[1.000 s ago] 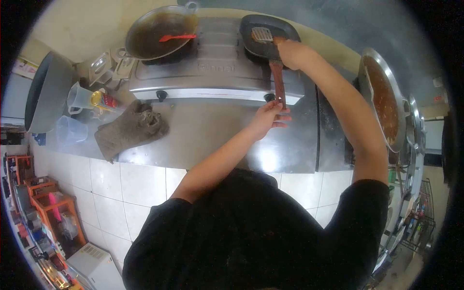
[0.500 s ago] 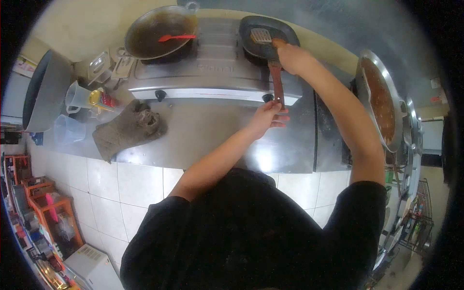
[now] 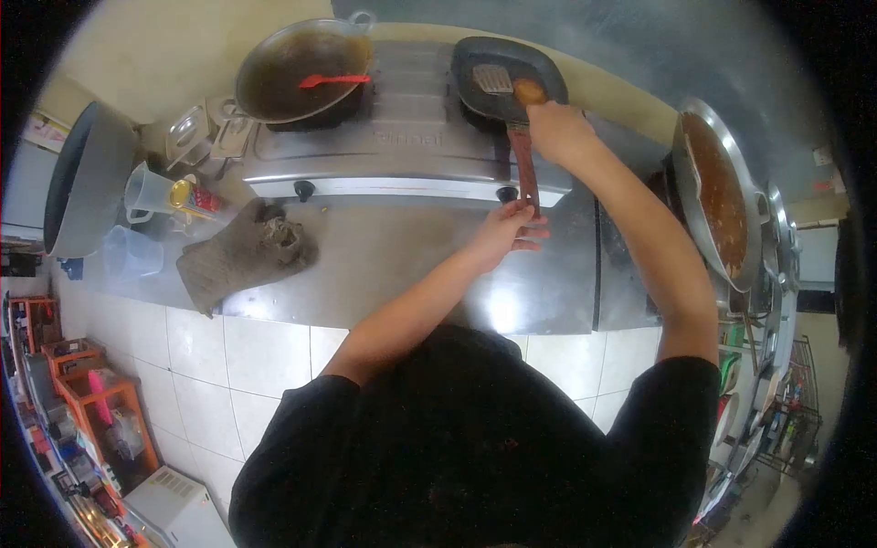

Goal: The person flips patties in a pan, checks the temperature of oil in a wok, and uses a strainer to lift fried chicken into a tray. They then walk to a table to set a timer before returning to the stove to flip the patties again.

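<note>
A dark square frying pan (image 3: pixel 472 97) stands on the right side of the stove, its reddish-brown handle (image 3: pixel 523 163) pointing towards me. My left hand (image 3: pixel 504 230) is closed in a pinch at the handle's near end, the lower fingers loosely stretched. Over the pan's near right side, my right hand (image 3: pixel 559 132) is closed with a brown rounded thing (image 3: pixel 530 91) at its fingertips; I cannot tell what it is. Left of that thing, the slotted metal head of a turner (image 3: pixel 493 79) shows over the pan floor.
A wok (image 3: pixel 265 100) with brown liquid and a red spatula (image 3: pixel 333 80) sits on the stove's (image 3: pixel 406 119) left side. A dark oven mitt (image 3: pixel 242 256), a plastic jug (image 3: pixel 146 192) and a yellow can (image 3: pixel 183 194) lie left. At right is a large pan (image 3: pixel 685 155) of reddish-brown food.
My right hand has shifted slightly down towards me, and more of the brown rounded thing shows. My left hand stays at the handle's end. The whole view has shifted slightly down.
</note>
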Demonstrator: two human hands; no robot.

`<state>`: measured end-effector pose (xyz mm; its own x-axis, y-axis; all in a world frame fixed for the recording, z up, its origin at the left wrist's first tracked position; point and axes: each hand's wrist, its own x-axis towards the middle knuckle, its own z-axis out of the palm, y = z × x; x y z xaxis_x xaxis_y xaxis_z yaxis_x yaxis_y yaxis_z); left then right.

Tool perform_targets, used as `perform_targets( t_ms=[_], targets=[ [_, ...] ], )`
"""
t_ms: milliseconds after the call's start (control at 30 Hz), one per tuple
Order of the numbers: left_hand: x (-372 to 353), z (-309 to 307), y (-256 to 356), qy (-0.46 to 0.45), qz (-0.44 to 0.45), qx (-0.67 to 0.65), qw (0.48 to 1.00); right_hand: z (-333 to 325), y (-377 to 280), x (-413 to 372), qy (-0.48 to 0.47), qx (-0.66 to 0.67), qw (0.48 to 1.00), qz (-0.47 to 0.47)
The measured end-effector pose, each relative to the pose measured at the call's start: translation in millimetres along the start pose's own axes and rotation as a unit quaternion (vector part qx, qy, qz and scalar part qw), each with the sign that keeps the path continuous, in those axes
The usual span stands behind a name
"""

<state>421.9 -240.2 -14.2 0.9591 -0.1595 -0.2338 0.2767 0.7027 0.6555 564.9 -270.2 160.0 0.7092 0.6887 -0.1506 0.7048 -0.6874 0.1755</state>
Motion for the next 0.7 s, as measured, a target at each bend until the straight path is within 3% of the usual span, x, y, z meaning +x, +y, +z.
perform_targets(
  t_ms=[67, 133, 367, 433, 533, 633, 700],
  targets=[
    [-1.5, 2.0, 0.1, 0.004, -0.002, 0.0, 1.0, 4.9, 0.2, -0.1, -0.048, 0.005, 0.999, 0.009],
    [-2.0, 2.3, 0.9, 0.009, -0.005, 0.004, 1.0, 12.3, 1.4, 3.0, 0.003, 0.005, 1.0, -0.008],
    [-2.6, 1.6, 1.2, 0.009, -0.006, 0.006, 1.0, 9.8, -2.1, -4.5, -0.046, -0.002, 0.998, -0.038],
    [-2.8, 2.1, 3.3, 0.011, -0.012, 0.003, 1.0, 10.0, 3.0, 4.4, -0.031, 0.004, 1.0, 0.001],
    [-0.4, -0.7, -0.4, 0.009, -0.015, -0.001, 1.0, -36.1, 15.9, 5.6, -0.047, 0.044, 0.998, -0.007],
    [-2.9, 0.9, 1.0, 0.008, -0.011, -0.002, 1.0, -6.3, 58.0, 28.9, 0.019, -0.02, 1.0, -0.01],
    [-2.4, -0.8, 0.5, 0.006, -0.012, -0.001, 1.0, 9.2, 73.7, 24.3, 0.005, -0.025, 1.0, -0.001]
  ],
)
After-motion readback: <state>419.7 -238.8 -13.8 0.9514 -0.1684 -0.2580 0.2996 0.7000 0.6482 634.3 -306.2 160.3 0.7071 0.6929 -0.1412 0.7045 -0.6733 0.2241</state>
